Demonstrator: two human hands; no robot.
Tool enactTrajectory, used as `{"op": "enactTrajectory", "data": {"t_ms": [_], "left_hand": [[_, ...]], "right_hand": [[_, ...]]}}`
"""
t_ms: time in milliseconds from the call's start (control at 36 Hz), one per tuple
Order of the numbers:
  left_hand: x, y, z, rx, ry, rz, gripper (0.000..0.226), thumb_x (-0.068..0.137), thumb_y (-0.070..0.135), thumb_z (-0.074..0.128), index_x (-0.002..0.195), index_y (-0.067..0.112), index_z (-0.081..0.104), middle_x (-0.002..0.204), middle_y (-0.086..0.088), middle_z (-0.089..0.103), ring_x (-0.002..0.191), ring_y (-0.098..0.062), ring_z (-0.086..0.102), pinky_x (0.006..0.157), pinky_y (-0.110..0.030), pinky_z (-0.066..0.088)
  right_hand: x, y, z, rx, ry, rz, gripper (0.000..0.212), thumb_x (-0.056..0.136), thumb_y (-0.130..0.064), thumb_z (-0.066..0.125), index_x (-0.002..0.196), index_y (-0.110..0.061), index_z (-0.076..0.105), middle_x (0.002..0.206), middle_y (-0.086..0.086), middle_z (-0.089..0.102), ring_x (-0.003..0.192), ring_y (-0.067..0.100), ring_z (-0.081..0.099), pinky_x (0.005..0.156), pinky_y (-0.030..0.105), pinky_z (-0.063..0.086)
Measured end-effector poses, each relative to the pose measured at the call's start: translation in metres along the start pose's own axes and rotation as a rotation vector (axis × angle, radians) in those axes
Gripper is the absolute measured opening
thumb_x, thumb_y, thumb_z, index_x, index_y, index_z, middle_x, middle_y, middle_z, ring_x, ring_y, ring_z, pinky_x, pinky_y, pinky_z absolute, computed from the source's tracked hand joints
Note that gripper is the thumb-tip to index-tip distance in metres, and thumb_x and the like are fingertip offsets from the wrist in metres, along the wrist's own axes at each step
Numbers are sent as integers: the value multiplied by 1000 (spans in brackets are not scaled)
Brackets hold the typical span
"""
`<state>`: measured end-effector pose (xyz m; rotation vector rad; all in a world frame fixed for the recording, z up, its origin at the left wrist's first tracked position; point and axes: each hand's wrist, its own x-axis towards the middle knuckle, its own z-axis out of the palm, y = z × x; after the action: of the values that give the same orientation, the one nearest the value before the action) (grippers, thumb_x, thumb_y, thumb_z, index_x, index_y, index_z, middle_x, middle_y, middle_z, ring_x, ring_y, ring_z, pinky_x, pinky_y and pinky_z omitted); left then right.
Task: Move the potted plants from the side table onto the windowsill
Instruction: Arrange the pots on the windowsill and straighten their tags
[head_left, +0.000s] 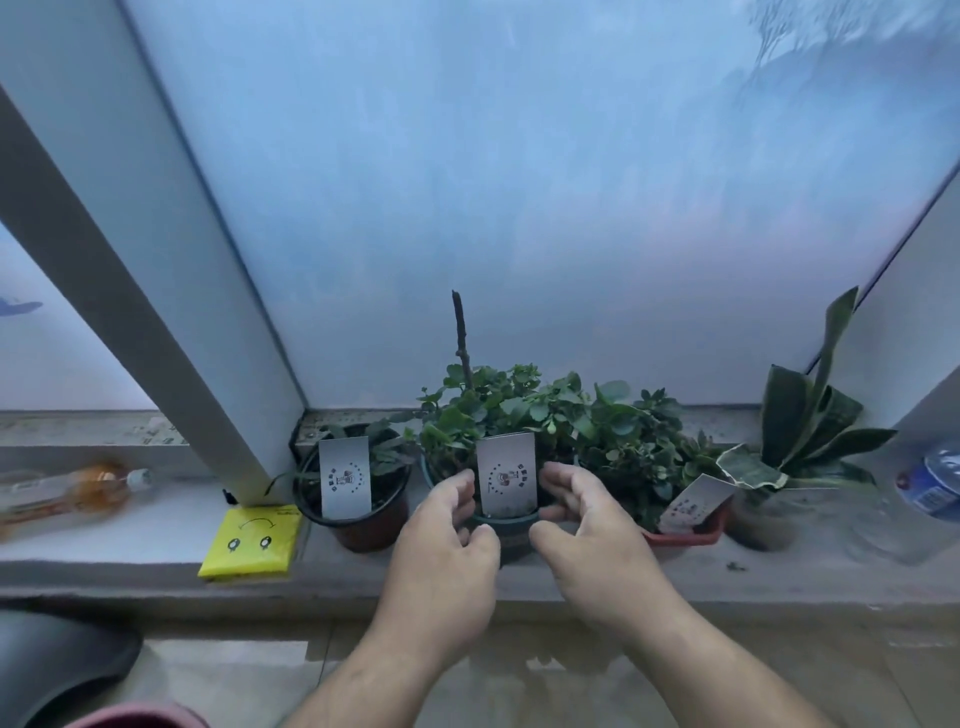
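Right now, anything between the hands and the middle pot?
Nothing visible. The left hand and right hand flank the middle pot on the windowsill; its white tag shows between them. Firm contact is unclear.

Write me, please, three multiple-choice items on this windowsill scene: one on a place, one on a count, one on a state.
1. Where does the yellow packet lie?
A. On the sill, left of the dark red pot
B. Inside a pot
C. Right of the snake plant

2. How many white label cards show among the plants?
A. One
B. Three
C. Five

3. How do the hands stand at the middle pot?
A. Both far from it
B. Only one near it
C. Left hand and right hand cupped at either side

Answers:
1 A: the packet rests on the ledge beside that pot.
2 B: one card in the left pot, one in the middle pot, one tilted by the red tray.
3 C: fingers curl around both sides of the pot; how firm the grip is cannot be told.
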<state>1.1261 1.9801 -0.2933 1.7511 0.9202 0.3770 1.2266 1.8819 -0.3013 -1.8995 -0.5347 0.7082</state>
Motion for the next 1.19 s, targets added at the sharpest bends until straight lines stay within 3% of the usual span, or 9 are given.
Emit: {"op": "enactTrajectory", "data": {"t_ms": [111,250,333,444,667,750,861,1000,1194], "left_hand": [[0,-1,-2,8,1,-4,53,95,1,52,142,24,48,119,24,55,100,19,48,72,10,33],[4,-9,-11,2,92,-62,56,94,7,52,147,23,45,146,5,52,125,-4,49,96,-18,36],[6,-9,-9,-56,57,-103,57,95,4,51,150,20,42,142,4,54,100,6,55,79,-6,39],[12,-14,0,-69,30,-174,61,96,0,48,154,14,35,143,3,54,52,28,50,45,4,34],[13,-11,-1,37,10,-160,66,96,-1,46,156,19,30,143,10,53,44,26,45,42,4,32],[12,-9,-6,78,-2,-162,65,95,4,48,155,21,32,137,17,55,58,24,54,53,4,40],[4,-7,-7,350,54,-52,55,94,23,54,149,24,44,150,10,44,137,-10,44,117,-27,33],[2,2,4,203,86,68,42,92,11,55,130,27,60,124,16,58,113,3,56,103,-22,45],[4,5,9,16,-7,-11,44,91,1,52,101,44,57,108,25,67,105,14,59,98,-17,47]], "right_hand": [[-2,0,-1,-25,9,-10,49,91,0,58,117,-41,46,107,-24,60,97,-5,62,69,1,46],[-4,1,-5,-158,61,-4,53,90,-15,60,137,-36,48,113,-25,57,99,-9,59,78,9,45],[-4,1,-6,-286,90,-15,61,86,-25,57,144,-35,45,136,-13,57,125,4,50,105,27,43],[-5,1,-7,-394,84,-44,63,90,-19,55,150,-28,42,146,-7,55,134,10,48,108,24,38],[-9,2,-8,-517,49,-76,63,91,-19,55,151,-26,40,147,-9,52,137,7,42,107,18,32],[-9,3,-8,-527,34,-82,63,90,-19,55,151,-26,40,145,-9,53,136,6,41,107,16,31],[-7,1,-10,-504,26,-88,58,89,-22,56,146,-29,44,135,-14,57,126,4,48,102,19,40],[-2,-1,-8,-278,49,-23,42,87,-18,61,124,-36,56,101,-19,66,95,-7,59,73,10,44],[-3,4,-2,-237,60,25,47,78,-32,58,124,-41,56,113,-21,64,111,-2,55,95,27,49]]}}
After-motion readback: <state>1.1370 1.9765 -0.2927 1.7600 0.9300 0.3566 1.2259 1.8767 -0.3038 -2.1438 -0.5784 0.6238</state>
